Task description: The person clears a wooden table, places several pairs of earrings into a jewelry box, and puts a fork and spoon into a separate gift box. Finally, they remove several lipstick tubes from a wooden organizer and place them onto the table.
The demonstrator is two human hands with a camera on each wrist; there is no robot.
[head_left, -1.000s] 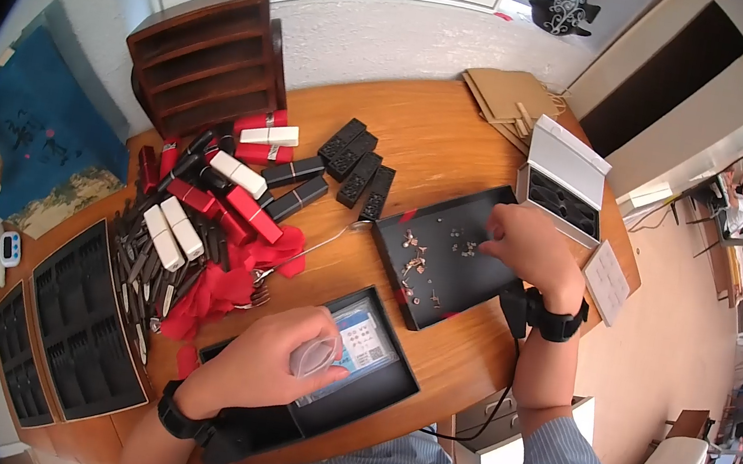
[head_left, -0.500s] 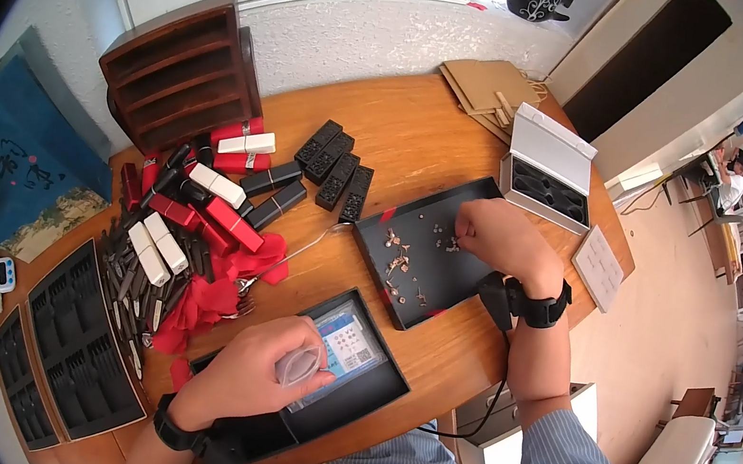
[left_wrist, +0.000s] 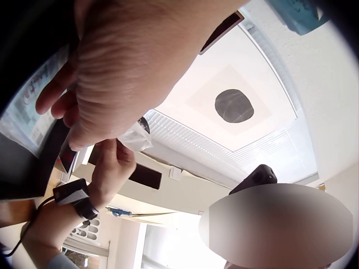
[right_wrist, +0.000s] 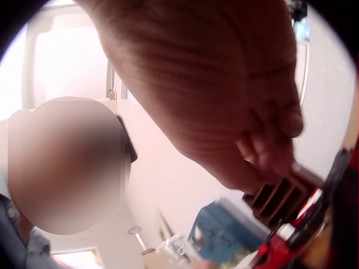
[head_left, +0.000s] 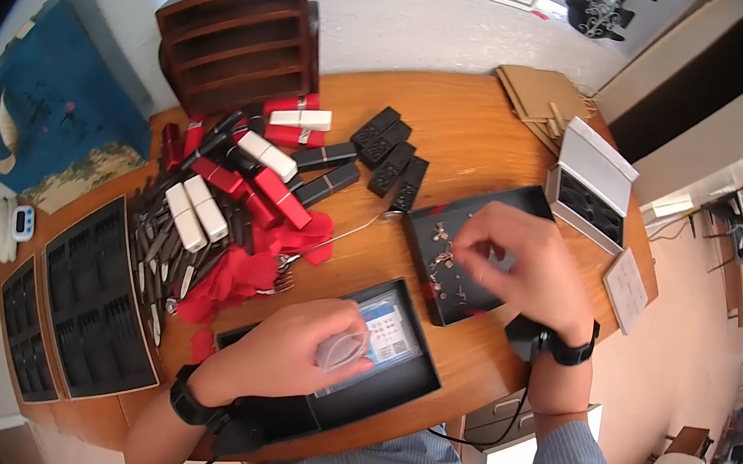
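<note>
While gripping a small clear bag with the left hand, left of the black tray and nearer the body, holding the right hand over that tray, fingers bent; cannot tell of anything pinched. See small jewelry pieces inside the tray, an open white box beside its far right corner.

Now we're catching a glossy, clear plastic pouch, a matt black rectangular tray and an orange-brown wooden table with a smooth sheen. And there, we spot a rough white wall!
</note>
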